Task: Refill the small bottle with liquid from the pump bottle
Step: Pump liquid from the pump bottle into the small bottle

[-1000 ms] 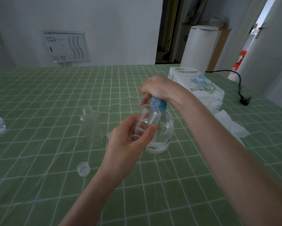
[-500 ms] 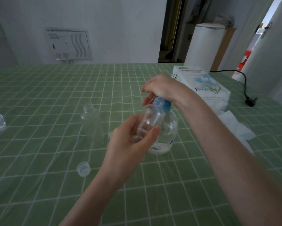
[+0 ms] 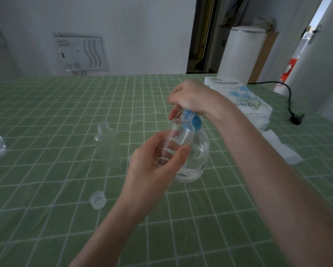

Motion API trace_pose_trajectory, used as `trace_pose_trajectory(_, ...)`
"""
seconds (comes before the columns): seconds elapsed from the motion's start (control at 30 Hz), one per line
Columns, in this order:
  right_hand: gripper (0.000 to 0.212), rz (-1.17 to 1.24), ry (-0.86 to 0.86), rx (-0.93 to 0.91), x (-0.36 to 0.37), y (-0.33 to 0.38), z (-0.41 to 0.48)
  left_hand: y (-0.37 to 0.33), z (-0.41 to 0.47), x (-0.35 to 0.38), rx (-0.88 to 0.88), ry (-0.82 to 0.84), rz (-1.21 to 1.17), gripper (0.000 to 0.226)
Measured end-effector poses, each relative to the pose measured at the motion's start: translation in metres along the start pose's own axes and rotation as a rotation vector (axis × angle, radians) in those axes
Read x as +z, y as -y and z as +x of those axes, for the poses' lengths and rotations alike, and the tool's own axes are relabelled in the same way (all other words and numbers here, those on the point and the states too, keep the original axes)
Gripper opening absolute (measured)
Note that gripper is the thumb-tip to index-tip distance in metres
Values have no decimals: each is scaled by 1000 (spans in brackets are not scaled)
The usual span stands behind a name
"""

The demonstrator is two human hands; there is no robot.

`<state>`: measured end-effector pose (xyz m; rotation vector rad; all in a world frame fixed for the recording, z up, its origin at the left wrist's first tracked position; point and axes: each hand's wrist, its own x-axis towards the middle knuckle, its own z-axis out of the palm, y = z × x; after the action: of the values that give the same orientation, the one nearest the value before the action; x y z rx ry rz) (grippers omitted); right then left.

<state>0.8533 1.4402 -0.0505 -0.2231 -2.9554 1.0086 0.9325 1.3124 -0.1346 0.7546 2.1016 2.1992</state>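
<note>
Tablecloth (image 3: 46,218): 1 pump bottle (image 3: 200,151), 2 small bottles (image 3: 179,135) (image 3: 108,145).

The person's left hand (image 3: 156,166) grips the small bottle (image 3: 179,135), clear and tilted, its open neck up against the blue pump top of the pump bottle (image 3: 199,157). The right hand (image 3: 192,97) curls over that pump top from above. The pump bottle stands on the green checked table (image 3: 46,228) with a little clear liquid low inside.

At 9 o'clock from it stands 1 uncapped clear bottle (image 3: 108,145). At 7 o'clock a clear cap (image 3: 97,199) lies alone. A tissue pack (image 3: 238,95) sits at 2 o'clock, a loose tissue (image 3: 281,147) at 3 o'clock and a black plug (image 3: 296,119) beyond them.
</note>
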Motion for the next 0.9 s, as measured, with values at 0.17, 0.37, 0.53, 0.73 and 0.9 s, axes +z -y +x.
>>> trace_pose_trajectory(0.17,33,-2,21,21,7,-7,0,1,-2,0,8,0,24,23)
trace_pose_trajectory(0.37,34,1,-16,-16,-2,-3,-2,1,-1,-1,-6,-8,29,14)
trace_pose_trajectory(0.53,34,-20,11,-12,-4,1,-1,-2,-1,1,-5,-16,24,19)
trace_pose_trajectory(0.73,35,-14,31,12,2,-5,-1,-3,-2,1,-3,-7,22,27)
trace_pose_trajectory(0.9,34,12,22,9,0,-5,-2,-3,-2,2,0,-1,12,32)
